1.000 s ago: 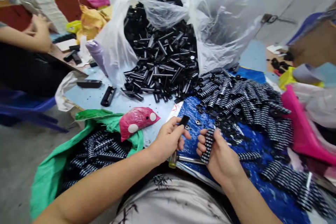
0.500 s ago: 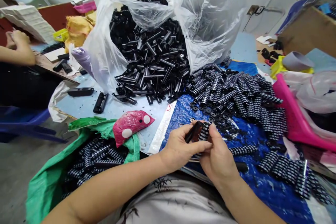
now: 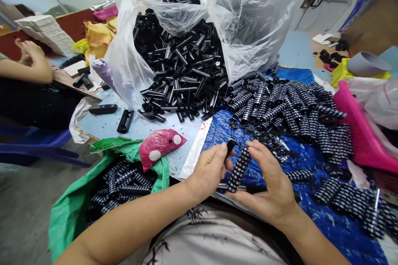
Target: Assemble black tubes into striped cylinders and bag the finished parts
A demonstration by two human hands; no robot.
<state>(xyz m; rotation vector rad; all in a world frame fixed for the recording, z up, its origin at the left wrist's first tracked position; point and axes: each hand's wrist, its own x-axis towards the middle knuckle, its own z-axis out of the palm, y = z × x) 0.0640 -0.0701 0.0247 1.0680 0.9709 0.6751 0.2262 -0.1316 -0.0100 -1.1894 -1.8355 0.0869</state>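
Note:
In the head view, my left hand point(image 3: 207, 172) pinches a small black plastic piece point(image 3: 229, 148) between thumb and fingers. My right hand point(image 3: 272, 184) grips a black roller printed with rows of white digits point(image 3: 239, 169) by its two ends, thumb at the lower end and fingers at the upper. The roller is tilted, its digits facing me, and sits close beside my left fingertips. Beyond my hands, small black rings point(image 3: 267, 136) lie scattered on a blue plastic sheet point(image 3: 214, 132). A single similar roller point(image 3: 299, 175) rests to the right of my right hand.
A large clear plastic bag point(image 3: 258, 20) spills black casings point(image 3: 189, 78) at the back. Piled digit rollers point(image 3: 289, 107) lie right, beside a pink basket point(image 3: 357, 128). A pink bag point(image 3: 160, 147) and green sack point(image 3: 74, 198) are left. Another person's arm point(image 3: 27, 68) shows far left.
My hands have moved apart. The black piece now stands away from the roller in my left hand, and the roller shows its whole length in my right. The view has shifted slightly.

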